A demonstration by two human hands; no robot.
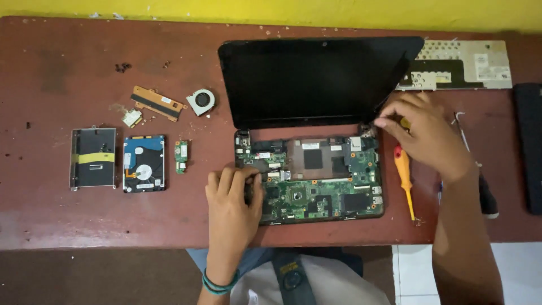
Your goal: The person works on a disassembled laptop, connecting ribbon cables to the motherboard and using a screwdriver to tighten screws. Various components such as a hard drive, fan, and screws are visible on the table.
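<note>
Left hand [231, 197] is lying palm down on the left edge of the opened laptop base [310, 178], fingers curled loosely over the bare green motherboard [316, 195], pressing rather than gripping anything. Right hand [424, 133] is working at the right hinge corner [368, 131], where the lid meets the base; fingertips are pinched together there, but can't tell whether they're holding anything. The laptop is sitting mid-table, slightly right of centre, with its black screen lid [316, 79] tilted back toward the yellow wall.

An orange-handled screwdriver [404, 178] is lying just right of the base, under the right wrist. A dark-handled tool [480, 181] is lying further right, partly hidden by the forearm. The removed keyboard [460, 65] is lying upside down behind the lid's right corner.

Left of the laptop, well apart from both hands, on the red-brown table [56, 226]: a small green board [181, 156], a hard drive [144, 164], a metal drive caddy [92, 158], a copper heat pipe [158, 103], a round fan [201, 101].
</note>
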